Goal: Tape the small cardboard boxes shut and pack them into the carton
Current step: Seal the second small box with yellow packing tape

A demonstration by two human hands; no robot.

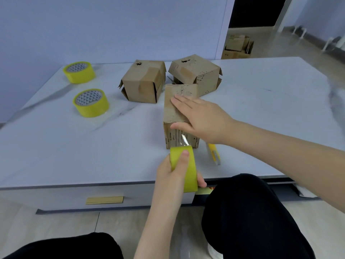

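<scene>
Right hand point(202, 118) presses flat on box point(179, 101); left hand point(177, 172) grips tape roll point(184, 168).

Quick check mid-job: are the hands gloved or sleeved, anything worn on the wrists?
No gloves: the left hand and right hand are both bare, with no rings, watch or bands showing. The left forearm and right forearm are bare too; no sleeve reaches into view. The only clothing seen is black trousers over the knees.
</scene>
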